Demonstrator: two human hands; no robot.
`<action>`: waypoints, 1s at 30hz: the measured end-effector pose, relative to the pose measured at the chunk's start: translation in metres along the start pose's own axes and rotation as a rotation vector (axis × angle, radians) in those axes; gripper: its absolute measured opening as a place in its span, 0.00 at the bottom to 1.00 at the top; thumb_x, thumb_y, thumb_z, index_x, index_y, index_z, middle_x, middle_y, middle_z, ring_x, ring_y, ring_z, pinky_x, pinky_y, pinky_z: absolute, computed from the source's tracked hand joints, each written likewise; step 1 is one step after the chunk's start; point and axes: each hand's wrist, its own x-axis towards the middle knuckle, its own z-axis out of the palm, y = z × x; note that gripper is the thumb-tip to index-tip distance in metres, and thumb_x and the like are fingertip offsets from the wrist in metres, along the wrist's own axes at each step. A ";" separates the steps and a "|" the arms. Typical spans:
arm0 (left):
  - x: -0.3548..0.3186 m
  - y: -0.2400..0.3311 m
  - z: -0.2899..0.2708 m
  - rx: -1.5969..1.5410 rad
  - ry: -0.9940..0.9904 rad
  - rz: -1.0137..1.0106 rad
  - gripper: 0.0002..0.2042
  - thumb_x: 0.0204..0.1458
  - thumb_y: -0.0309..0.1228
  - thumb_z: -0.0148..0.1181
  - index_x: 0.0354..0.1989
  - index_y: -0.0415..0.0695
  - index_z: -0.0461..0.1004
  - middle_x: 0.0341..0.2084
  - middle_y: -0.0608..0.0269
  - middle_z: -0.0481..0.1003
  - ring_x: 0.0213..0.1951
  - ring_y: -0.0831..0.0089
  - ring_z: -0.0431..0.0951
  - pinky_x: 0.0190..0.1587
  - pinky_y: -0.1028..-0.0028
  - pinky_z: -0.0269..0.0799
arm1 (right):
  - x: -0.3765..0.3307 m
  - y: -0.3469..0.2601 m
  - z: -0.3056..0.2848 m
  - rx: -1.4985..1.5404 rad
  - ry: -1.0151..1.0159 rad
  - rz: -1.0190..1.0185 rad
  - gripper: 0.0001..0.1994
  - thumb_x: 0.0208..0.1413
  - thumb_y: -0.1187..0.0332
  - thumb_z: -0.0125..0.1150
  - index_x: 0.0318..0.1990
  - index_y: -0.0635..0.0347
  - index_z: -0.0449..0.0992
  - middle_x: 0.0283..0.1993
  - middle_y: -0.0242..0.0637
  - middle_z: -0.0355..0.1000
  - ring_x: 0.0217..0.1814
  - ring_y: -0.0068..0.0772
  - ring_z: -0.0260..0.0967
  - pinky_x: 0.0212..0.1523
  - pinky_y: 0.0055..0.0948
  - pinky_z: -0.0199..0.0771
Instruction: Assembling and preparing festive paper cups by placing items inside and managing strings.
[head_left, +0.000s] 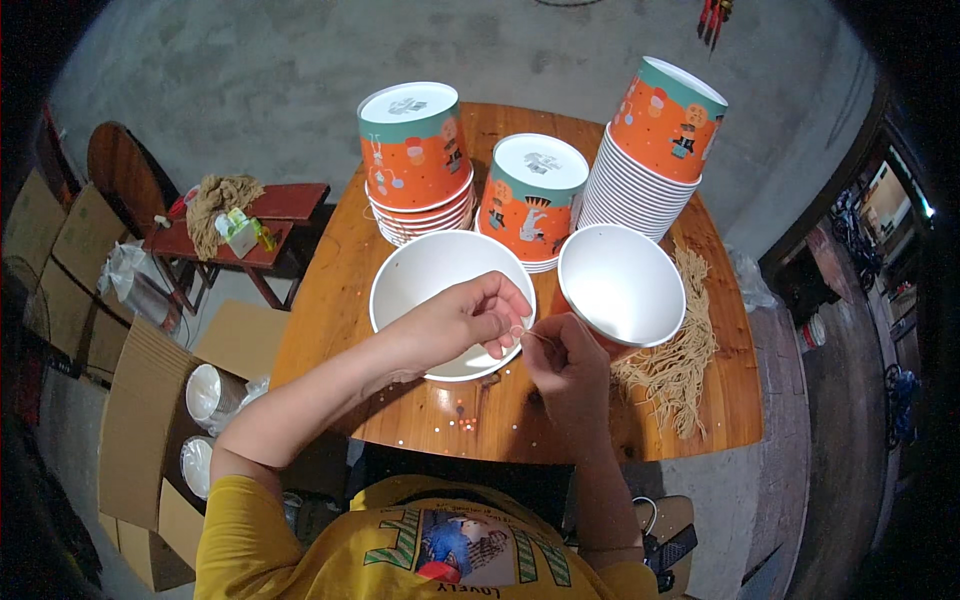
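A grey bare wall (560,65), wooden table (737,400) and stacked buckets (528,215) suggest a home workroom.

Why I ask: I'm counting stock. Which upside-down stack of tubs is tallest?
The right stack: it shows many white rims, while the left stack and middle stack show far fewer and stand lower.

Red bench (292,202), open cardboard box (140,425), mottled grey wall (280,65)
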 end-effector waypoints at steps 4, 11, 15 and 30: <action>0.001 -0.001 0.000 -0.051 -0.007 -0.017 0.10 0.53 0.17 0.44 0.44 0.36 0.65 0.31 0.63 0.69 0.32 0.79 0.71 0.38 0.79 0.71 | -0.001 0.000 0.004 0.004 0.031 0.000 0.08 0.48 0.73 0.65 0.32 0.60 0.71 0.25 0.35 0.69 0.24 0.26 0.69 0.25 0.26 0.68; 0.001 0.002 0.001 -0.039 0.026 -0.026 0.09 0.53 0.19 0.48 0.44 0.36 0.65 0.29 0.62 0.70 0.30 0.77 0.74 0.36 0.79 0.72 | 0.001 -0.005 0.003 -0.105 0.061 -0.104 0.07 0.48 0.73 0.65 0.32 0.59 0.71 0.26 0.35 0.70 0.24 0.26 0.70 0.25 0.26 0.69; 0.002 -0.001 0.000 -0.067 0.036 -0.027 0.09 0.54 0.20 0.49 0.43 0.36 0.65 0.30 0.62 0.71 0.29 0.77 0.74 0.35 0.79 0.72 | 0.001 0.000 0.002 -0.120 0.056 -0.192 0.06 0.49 0.73 0.64 0.32 0.59 0.72 0.26 0.36 0.70 0.25 0.27 0.70 0.26 0.27 0.70; 0.001 -0.010 -0.007 0.046 -0.084 -0.083 0.09 0.54 0.30 0.58 0.40 0.40 0.70 0.30 0.71 0.70 0.33 0.84 0.69 0.37 0.84 0.66 | 0.004 0.009 -0.002 0.357 -0.125 0.283 0.08 0.55 0.68 0.60 0.32 0.64 0.72 0.27 0.33 0.72 0.31 0.20 0.68 0.35 0.23 0.69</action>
